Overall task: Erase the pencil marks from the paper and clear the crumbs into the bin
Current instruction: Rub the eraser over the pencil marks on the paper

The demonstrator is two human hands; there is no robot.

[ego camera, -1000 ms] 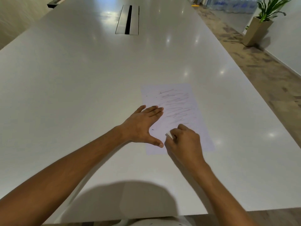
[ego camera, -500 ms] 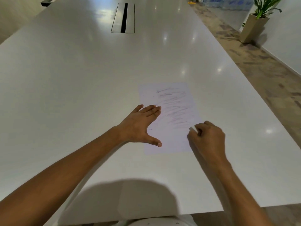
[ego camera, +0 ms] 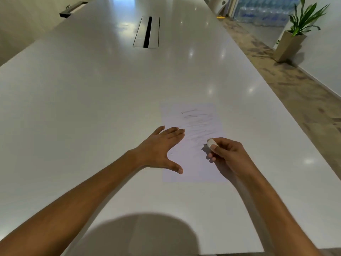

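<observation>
A white sheet of paper (ego camera: 191,163) lies flat on the long white table (ego camera: 92,108). Faint grey pencil scribbles (ego camera: 198,124) cover its upper half. My left hand (ego camera: 162,146) rests flat on the sheet's left edge, fingers spread and pointing right. My right hand (ego camera: 227,154) is over the sheet's right side, pinching a small white eraser (ego camera: 211,144) whose tip touches the paper just below the scribbles. A tiny dark speck (ego camera: 171,154) lies on the paper near my left thumb. No bin is in view.
A metal cable hatch (ego camera: 147,32) with a dark slot is set into the table far ahead. The table's right edge runs beside a brown floor. A potted plant (ego camera: 293,37) stands by the wall at upper right.
My right hand has moved from the sheet's lower middle out to its right edge and then up to the scribbles, turning so the eraser shows. My left hand has stayed pressed on the paper.
</observation>
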